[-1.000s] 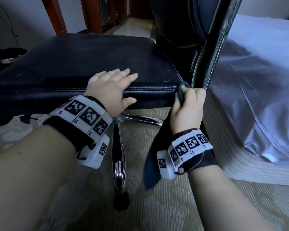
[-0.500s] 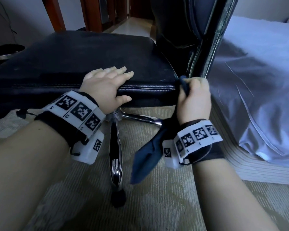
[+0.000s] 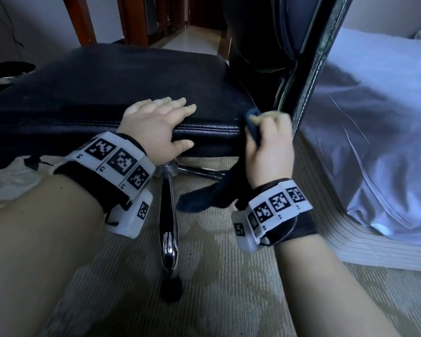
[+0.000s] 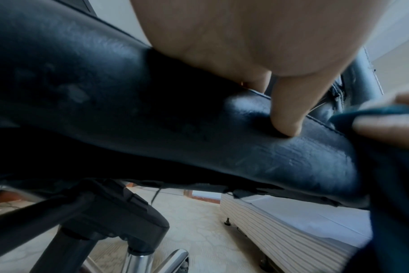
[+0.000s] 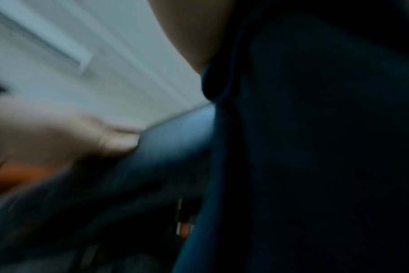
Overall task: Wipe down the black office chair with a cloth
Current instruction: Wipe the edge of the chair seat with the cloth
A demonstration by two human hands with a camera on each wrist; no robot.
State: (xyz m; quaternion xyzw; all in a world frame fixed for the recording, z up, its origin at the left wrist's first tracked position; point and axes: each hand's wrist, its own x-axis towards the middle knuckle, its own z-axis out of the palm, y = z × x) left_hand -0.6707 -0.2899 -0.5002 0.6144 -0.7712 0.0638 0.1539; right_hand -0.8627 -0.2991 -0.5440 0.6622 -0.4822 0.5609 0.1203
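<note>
The black office chair [image 3: 112, 79] fills the head view, its backrest cut off at the top edge and one chrome leg running down to a dark castor on the carpet. The bed [image 3: 374, 122] sits just right of it, sheet hanging low, far end out of frame. Left hand [image 3: 153, 122] lies flat on the seat's near edge, fingers straight, thumb pressed to the side panel, grip wide and holding nothing. Right hand [image 3: 269, 147] has its grip curled tight round the dark blue cloth [image 3: 204, 198] at the seat's rear corner beside the backrest; the loose tail hangs below. Right wrist view is blurred, mostly dark cloth.
</note>
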